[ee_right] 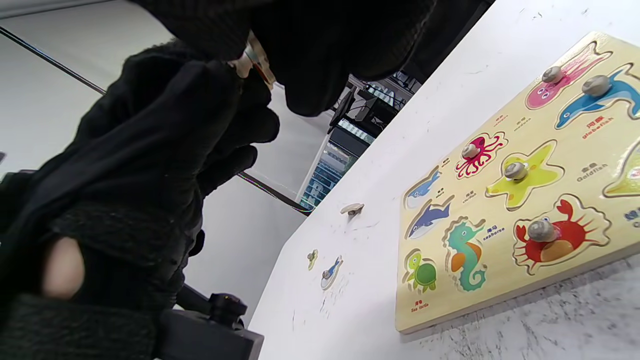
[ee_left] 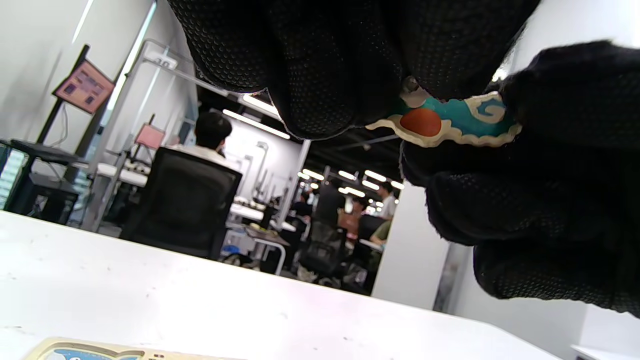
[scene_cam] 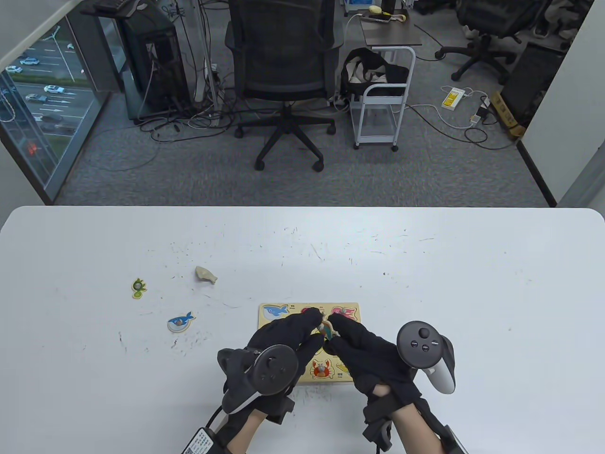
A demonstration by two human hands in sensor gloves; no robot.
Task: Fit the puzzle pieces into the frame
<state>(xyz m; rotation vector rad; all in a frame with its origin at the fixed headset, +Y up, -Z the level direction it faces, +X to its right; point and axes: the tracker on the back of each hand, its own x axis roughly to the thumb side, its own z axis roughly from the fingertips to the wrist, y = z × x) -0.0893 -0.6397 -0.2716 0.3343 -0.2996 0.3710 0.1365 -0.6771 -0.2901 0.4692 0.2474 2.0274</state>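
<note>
The wooden puzzle frame (scene_cam: 294,307) lies flat at the table's near middle, partly under my hands. Above it, my left hand (scene_cam: 315,326) and right hand (scene_cam: 334,332) meet and both pinch a teal seahorse piece (scene_cam: 326,328) with an orange belly (ee_left: 450,122). In the right wrist view only the piece's edge (ee_right: 256,61) shows between the gloves. The frame (ee_right: 500,295) has a printed seahorse slot (ee_right: 465,255) and a turtle slot (ee_right: 422,272) without pieces; the crab (ee_right: 555,235), starfish (ee_right: 520,175) and octopus (ee_right: 477,152) sit in place with knobs.
Left of the frame lie three loose pieces: a green turtle (scene_cam: 138,288), a blue whale (scene_cam: 181,322) and a face-down beige piece (scene_cam: 206,274). An office chair (scene_cam: 283,71) and a white cart (scene_cam: 380,104) stand beyond the table's far edge.
</note>
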